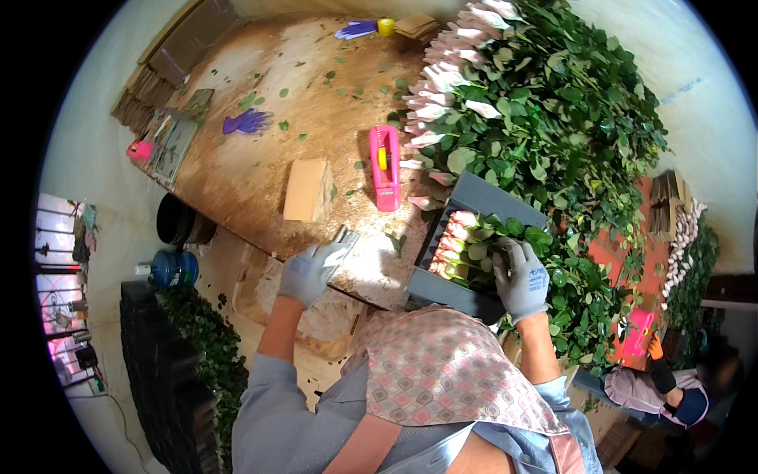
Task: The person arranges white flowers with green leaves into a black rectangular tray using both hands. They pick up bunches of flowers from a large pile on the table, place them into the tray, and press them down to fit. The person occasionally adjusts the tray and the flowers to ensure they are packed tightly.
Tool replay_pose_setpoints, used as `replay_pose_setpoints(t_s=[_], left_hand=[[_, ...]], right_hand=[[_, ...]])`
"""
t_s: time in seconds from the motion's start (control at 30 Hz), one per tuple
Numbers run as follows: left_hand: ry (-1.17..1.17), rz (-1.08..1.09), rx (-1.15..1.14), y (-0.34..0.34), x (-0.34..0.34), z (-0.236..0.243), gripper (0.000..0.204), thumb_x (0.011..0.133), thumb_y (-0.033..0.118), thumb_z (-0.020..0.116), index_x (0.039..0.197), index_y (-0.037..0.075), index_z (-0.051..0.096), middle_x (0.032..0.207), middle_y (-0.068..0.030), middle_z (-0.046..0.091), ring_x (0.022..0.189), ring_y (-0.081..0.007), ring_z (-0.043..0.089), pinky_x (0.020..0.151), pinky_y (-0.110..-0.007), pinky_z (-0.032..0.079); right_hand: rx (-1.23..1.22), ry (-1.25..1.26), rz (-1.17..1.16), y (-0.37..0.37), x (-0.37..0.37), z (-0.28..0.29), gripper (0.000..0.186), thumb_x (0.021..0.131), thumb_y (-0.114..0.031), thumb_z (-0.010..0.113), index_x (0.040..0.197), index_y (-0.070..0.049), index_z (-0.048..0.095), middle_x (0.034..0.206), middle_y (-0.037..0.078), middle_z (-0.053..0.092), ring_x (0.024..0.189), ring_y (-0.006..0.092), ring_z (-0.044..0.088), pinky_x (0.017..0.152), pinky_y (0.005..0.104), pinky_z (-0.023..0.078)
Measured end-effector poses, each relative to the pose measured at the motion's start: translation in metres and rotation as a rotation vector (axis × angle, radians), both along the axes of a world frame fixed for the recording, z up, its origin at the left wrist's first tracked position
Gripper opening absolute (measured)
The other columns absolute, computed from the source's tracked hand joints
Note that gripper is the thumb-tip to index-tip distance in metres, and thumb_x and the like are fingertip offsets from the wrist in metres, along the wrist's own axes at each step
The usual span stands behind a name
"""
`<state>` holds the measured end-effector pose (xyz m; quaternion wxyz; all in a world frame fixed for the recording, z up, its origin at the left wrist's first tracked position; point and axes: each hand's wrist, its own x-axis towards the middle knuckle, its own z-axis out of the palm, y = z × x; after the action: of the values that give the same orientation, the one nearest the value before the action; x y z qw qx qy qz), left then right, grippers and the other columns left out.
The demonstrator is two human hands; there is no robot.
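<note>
My left hand (306, 275), in a grey glove, is at the table's front edge with its fingers closed on a flat, pale grey piece (343, 251); its exact kind is unclear. My right hand (523, 283), also gloved in grey, reaches over a dark grey open box (453, 292). Its fingers curl round leafy rose stems (491, 251), and the leaves partly hide the fingertips. Inside the box, a row of pink roses (453, 245) lies with the heads toward the left and the foliage toward my right hand.
A pink tape dispenser (385, 170) and a cardboard block (308, 190) stand left of the box. Purple gloves (248, 122) lie farther off. Wrapped roses (545, 103) are heaped at the back right. Another person (659, 387) sits at far right. Black bucket (178, 221) at left.
</note>
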<state>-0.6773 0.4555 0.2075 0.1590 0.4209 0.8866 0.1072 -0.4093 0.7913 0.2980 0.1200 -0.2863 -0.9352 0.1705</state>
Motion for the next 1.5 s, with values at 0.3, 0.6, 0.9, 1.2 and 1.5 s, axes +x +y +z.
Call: replay_pose_setpoints(t_s=[0.3,0.6,0.9,1.2,1.5], left_hand=[[0.083,0.270,-0.069,-0.056,0.008,-0.011,0.064,0.079,0.037,0.078,0.133,0.009,0.058,0.130,-0.0194,0.060,0.114,-0.0386,0.060,0.093,-0.049,0.050],[0.401,0.536,0.248,0.052,-0.071,0.018,0.087,0.077,0.052,0.080,0.143,0.004,0.047,0.133,-0.0180,0.056,0.123,-0.0383,0.052,0.103,-0.052,0.042],[0.164,0.625,-0.085,0.063,-0.102,-0.013,0.105,0.077,0.061,0.075,0.153,0.002,0.035,0.137,-0.0228,0.059,0.128,-0.0392,0.053,0.107,-0.052,0.037],[0.273,0.684,0.117,0.058,-0.102,-0.005,0.099,0.081,0.050,0.069,0.157,0.000,0.029,0.134,-0.0263,0.060,0.120,-0.0427,0.059,0.108,-0.054,0.036],[0.566,0.662,0.622,0.051,-0.081,0.076,0.096,0.078,0.028,0.078,0.154,-0.002,0.029,0.115,-0.0297,0.061,0.105,-0.0463,0.061,0.091,-0.053,0.051]], right_hand=[[0.057,0.042,0.057,-0.036,-0.018,0.014,0.030,0.089,-0.012,0.072,0.118,-0.007,0.067,0.106,0.015,0.069,0.092,0.0374,0.069,0.079,0.0428,0.055],[0.092,0.051,0.050,-0.063,-0.012,0.029,0.029,0.091,-0.018,0.070,0.118,-0.007,0.067,0.108,0.014,0.069,0.094,0.0360,0.069,0.079,0.0444,0.056],[0.091,0.064,-0.054,-0.076,0.013,0.029,0.030,0.090,-0.013,0.070,0.119,-0.006,0.067,0.107,0.015,0.069,0.091,0.0366,0.069,0.076,0.0429,0.056],[0.152,0.097,0.034,-0.069,0.003,0.037,0.030,0.091,-0.017,0.070,0.119,-0.008,0.066,0.105,0.013,0.068,0.090,0.0340,0.068,0.075,0.0430,0.055],[0.145,0.096,0.154,-0.056,-0.023,0.036,0.031,0.091,-0.021,0.069,0.118,-0.008,0.064,0.103,0.012,0.067,0.087,0.0325,0.068,0.073,0.0441,0.055]])
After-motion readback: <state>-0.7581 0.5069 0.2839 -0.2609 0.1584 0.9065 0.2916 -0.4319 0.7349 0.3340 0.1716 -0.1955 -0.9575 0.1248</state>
